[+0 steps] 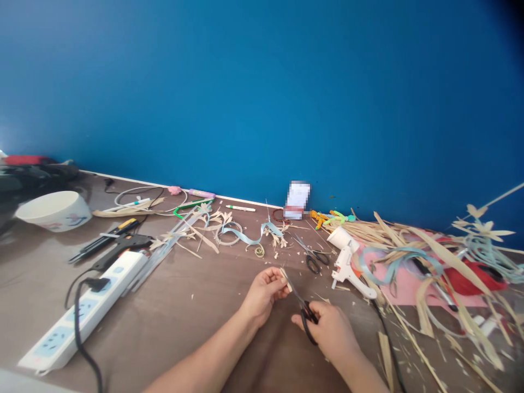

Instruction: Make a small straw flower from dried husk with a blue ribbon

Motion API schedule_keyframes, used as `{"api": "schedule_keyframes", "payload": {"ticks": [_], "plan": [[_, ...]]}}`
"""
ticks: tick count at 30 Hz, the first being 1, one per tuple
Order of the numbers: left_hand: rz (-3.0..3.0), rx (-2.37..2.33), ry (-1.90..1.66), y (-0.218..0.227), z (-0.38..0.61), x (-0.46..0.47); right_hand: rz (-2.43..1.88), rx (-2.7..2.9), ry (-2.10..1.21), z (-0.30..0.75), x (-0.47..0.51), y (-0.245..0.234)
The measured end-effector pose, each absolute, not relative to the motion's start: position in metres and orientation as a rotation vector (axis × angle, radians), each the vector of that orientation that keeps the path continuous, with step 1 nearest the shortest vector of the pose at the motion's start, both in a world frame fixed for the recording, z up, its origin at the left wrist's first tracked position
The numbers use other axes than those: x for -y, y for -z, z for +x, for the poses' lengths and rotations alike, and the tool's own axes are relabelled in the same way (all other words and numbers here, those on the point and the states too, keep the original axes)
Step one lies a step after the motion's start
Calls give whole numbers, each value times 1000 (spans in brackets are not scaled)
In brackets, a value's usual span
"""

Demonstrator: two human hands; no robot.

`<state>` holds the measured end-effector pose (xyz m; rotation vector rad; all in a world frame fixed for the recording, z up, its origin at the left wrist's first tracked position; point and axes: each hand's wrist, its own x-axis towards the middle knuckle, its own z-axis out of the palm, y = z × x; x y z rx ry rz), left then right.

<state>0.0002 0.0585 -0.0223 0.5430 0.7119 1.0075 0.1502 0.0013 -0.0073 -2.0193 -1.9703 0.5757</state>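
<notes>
Two hands work near the front edge of the tabletop (184,305), at its centre. Left hand (262,292) pinches a small pale strip (285,277) between thumb and fingertips. Right hand (331,330) is closed through the black handles of the scissors (303,307), blades angled up, meeting the strip. Just beyond: spare scissors (313,255), white glue gun (347,267). Straw (442,256) heaped toward right edge; power strip (85,308) left; bowl (53,210) far-left corner.
</notes>
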Motion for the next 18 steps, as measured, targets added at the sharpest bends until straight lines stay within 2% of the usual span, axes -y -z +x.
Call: {"api": "schedule_keyframes", "payload": {"ticks": [18], "plan": [[580, -682, -980, 21, 0, -58, -1964, 1889, -724, 155, 2, 14]]}}
